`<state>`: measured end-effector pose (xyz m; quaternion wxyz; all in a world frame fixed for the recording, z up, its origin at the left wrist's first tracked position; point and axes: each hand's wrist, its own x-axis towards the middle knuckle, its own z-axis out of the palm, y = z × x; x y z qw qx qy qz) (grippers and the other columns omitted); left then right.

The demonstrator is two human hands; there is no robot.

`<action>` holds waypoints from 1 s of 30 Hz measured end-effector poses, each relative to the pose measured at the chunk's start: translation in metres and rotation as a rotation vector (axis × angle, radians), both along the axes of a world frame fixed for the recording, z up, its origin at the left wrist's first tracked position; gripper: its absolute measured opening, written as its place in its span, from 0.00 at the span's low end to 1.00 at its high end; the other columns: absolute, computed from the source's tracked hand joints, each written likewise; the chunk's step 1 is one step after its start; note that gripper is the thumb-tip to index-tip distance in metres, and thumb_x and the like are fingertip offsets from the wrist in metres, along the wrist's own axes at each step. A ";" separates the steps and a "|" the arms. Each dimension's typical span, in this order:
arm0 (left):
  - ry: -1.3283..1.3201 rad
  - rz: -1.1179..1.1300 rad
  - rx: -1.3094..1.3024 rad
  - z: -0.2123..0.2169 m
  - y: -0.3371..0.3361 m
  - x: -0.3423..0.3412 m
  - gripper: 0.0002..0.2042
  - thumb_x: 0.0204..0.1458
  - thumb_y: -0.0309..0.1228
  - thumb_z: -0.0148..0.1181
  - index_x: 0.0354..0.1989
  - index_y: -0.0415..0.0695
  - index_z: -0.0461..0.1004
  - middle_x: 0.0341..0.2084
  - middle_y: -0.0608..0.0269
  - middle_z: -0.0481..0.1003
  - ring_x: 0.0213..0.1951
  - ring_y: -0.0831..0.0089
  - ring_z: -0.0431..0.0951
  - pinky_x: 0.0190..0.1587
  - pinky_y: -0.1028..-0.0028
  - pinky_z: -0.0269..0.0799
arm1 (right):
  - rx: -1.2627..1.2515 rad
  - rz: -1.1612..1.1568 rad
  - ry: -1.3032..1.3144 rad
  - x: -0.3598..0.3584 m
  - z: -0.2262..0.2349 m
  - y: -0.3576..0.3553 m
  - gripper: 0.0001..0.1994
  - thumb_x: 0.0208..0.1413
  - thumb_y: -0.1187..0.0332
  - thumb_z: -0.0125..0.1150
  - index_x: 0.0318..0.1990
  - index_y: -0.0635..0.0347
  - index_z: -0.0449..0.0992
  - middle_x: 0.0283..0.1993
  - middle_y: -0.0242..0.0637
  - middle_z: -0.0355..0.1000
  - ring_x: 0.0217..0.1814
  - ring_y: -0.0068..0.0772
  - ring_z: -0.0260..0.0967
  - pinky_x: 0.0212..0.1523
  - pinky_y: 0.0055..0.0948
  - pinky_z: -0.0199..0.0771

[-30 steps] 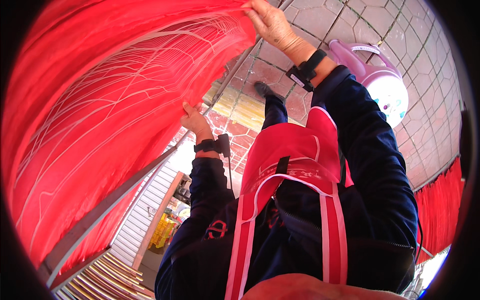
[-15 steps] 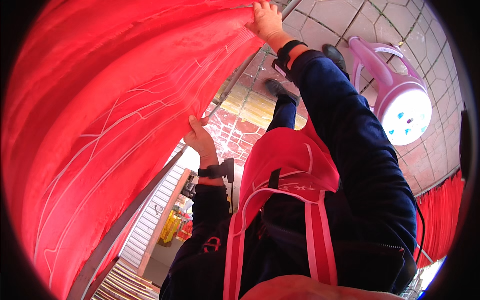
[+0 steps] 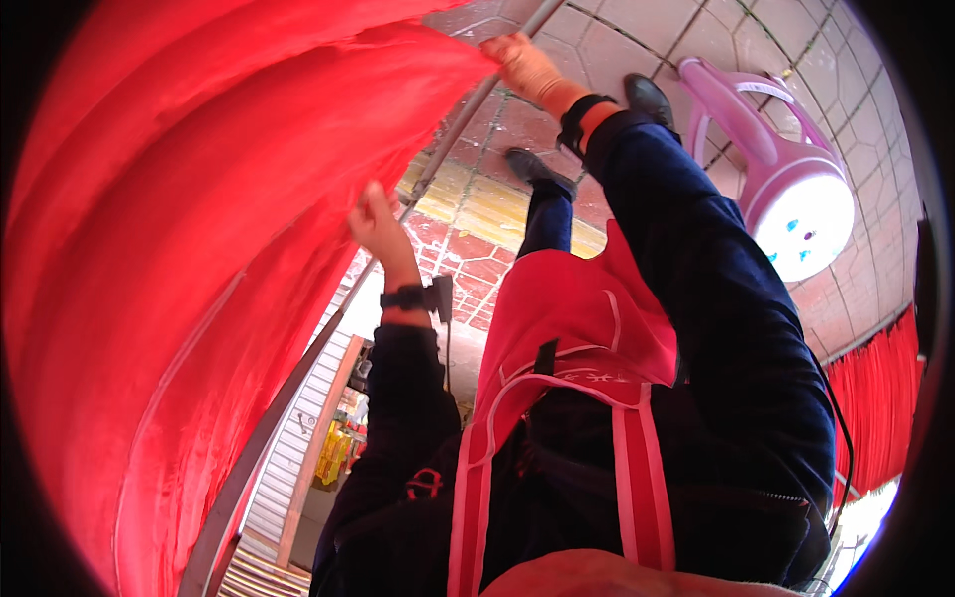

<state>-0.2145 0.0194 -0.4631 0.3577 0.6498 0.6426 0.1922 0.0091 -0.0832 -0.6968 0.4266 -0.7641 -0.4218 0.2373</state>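
A big sheet of red cloth fills the left side, hanging in broad folds along a grey metal pole. My right hand reaches far forward and pinches the cloth's edge, pulling it to a point beside the pole. Lower along the same edge is my left hand, next to both cloth and pole. Its fingers point upward and are smeared by motion, so whether they hold the fabric cannot be told. Both wrists wear black bands.
A pink plastic stool stands on the paved ground to the right. My shoes are beyond my red apron. More red fabric hangs at the far right. White slatted panelling shows behind the pole at lower left.
The white lines of creases across the cloth have mostly gone, and its folds have shifted. My right hand has moved slightly down with the edge; my left hand has moved up and left.
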 end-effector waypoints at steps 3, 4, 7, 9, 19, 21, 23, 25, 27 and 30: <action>-0.048 -0.087 -0.211 -0.076 0.002 0.023 0.14 0.58 0.36 0.60 0.44 0.36 0.73 0.36 0.56 0.77 0.29 0.72 0.78 0.30 0.77 0.76 | -0.042 0.047 0.038 -0.019 0.015 -0.015 0.19 0.48 0.76 0.55 0.50 0.50 0.76 0.55 0.35 0.73 0.53 0.48 0.67 0.54 0.38 0.70; -0.017 -0.121 -0.322 -0.099 0.009 0.026 0.17 0.57 0.34 0.61 0.49 0.34 0.71 0.40 0.55 0.77 0.30 0.71 0.79 0.31 0.76 0.77 | -0.085 0.073 0.086 -0.024 0.023 -0.021 0.20 0.48 0.76 0.55 0.50 0.50 0.75 0.55 0.35 0.73 0.53 0.48 0.67 0.55 0.38 0.70; 0.081 -0.322 -0.352 -0.168 0.040 0.032 0.22 0.52 0.29 0.65 0.54 0.36 0.70 0.51 0.55 0.73 0.46 0.62 0.77 0.37 0.70 0.80 | -0.140 0.116 0.159 -0.022 0.040 -0.041 0.20 0.49 0.76 0.55 0.52 0.51 0.74 0.55 0.35 0.73 0.53 0.48 0.67 0.55 0.36 0.70; 0.233 -0.620 -0.096 -0.190 0.039 0.019 0.23 0.51 0.28 0.66 0.55 0.37 0.69 0.52 0.57 0.73 0.52 0.59 0.74 0.39 0.69 0.80 | -0.154 0.119 0.188 -0.020 0.043 -0.052 0.21 0.48 0.76 0.56 0.52 0.52 0.74 0.57 0.35 0.72 0.58 0.46 0.67 0.57 0.36 0.69; 0.139 -0.360 -0.289 -0.171 0.001 0.050 0.21 0.54 0.23 0.60 0.56 0.33 0.66 0.46 0.54 0.75 0.45 0.57 0.78 0.36 0.69 0.81 | -0.107 -0.125 0.233 0.051 0.043 -0.089 0.15 0.52 0.70 0.55 0.49 0.53 0.75 0.42 0.50 0.77 0.46 0.55 0.74 0.47 0.44 0.76; -0.106 -0.034 -0.455 -0.152 -0.017 0.059 0.18 0.57 0.24 0.57 0.54 0.29 0.65 0.43 0.50 0.76 0.36 0.57 0.81 0.34 0.69 0.82 | -0.191 -0.170 0.213 0.075 0.046 -0.089 0.13 0.54 0.68 0.52 0.47 0.53 0.75 0.41 0.50 0.77 0.46 0.55 0.74 0.47 0.44 0.75; -0.138 0.011 -0.430 -0.134 -0.027 0.062 0.17 0.61 0.26 0.53 0.51 0.22 0.64 0.41 0.45 0.75 0.34 0.56 0.83 0.34 0.66 0.84 | -0.251 -0.236 0.229 0.093 0.041 -0.077 0.12 0.55 0.66 0.50 0.45 0.53 0.75 0.41 0.50 0.77 0.46 0.56 0.73 0.46 0.46 0.75; -0.135 0.024 -0.437 -0.120 -0.035 0.055 0.15 0.61 0.27 0.53 0.46 0.22 0.69 0.40 0.44 0.76 0.35 0.57 0.83 0.36 0.66 0.84 | -0.313 -0.302 0.126 0.105 0.035 -0.067 0.13 0.55 0.70 0.47 0.46 0.54 0.76 0.39 0.49 0.78 0.41 0.50 0.77 0.44 0.42 0.76; -0.093 0.061 -0.443 -0.114 -0.038 0.044 0.13 0.61 0.25 0.52 0.41 0.20 0.69 0.38 0.41 0.76 0.36 0.53 0.82 0.38 0.62 0.84 | -0.158 -0.430 0.595 0.114 0.029 -0.070 0.12 0.56 0.73 0.48 0.47 0.59 0.72 0.37 0.48 0.76 0.36 0.49 0.76 0.35 0.40 0.78; -0.139 0.271 -0.446 -0.111 -0.039 0.019 0.13 0.62 0.23 0.50 0.44 0.20 0.63 0.36 0.40 0.74 0.38 0.50 0.82 0.42 0.62 0.84 | 0.228 -0.715 1.212 0.119 0.030 -0.060 0.12 0.61 0.77 0.39 0.45 0.60 0.72 0.33 0.43 0.76 0.30 0.39 0.77 0.24 0.36 0.77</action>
